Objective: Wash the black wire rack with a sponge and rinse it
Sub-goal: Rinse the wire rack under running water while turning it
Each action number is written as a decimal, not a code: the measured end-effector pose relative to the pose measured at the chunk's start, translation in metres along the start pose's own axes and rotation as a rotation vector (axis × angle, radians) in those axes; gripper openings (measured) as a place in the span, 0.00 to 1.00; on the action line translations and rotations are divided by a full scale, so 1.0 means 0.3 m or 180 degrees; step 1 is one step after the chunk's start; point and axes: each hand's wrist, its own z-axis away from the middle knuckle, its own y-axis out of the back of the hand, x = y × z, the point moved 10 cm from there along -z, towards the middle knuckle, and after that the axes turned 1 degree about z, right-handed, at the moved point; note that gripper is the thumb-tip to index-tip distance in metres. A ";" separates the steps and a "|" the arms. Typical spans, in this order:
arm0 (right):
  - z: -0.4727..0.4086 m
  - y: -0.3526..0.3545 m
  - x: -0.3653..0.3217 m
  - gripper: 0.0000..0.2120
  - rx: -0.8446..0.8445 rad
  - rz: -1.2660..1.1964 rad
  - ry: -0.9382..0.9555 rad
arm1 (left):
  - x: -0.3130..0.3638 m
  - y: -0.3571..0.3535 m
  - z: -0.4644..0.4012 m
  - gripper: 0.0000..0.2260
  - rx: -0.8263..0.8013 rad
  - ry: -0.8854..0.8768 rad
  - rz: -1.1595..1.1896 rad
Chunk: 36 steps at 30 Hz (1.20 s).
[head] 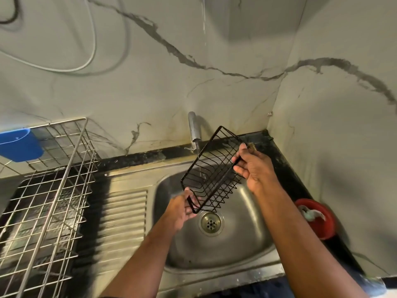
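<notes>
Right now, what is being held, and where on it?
Both hands hold the black rack over the sink: left hand at its near lower corner, right hand on its right rim.

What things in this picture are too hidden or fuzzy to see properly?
Head view:
- Sponge: none visible; the red dish holds something too blurred to identify.
- Left hand: fingertips hidden behind the black wire rack.
- Right hand: fingertips curl behind the rack's rim.
- Blue cup: cut off by the left edge.
- Silver dish rack: motion-blurred.
</notes>
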 end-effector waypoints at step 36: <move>-0.077 0.196 -0.014 0.29 0.0671 0.2964 0.0408 | 0.118 -0.098 0.074 0.12 0.0497 -0.0680 0.0373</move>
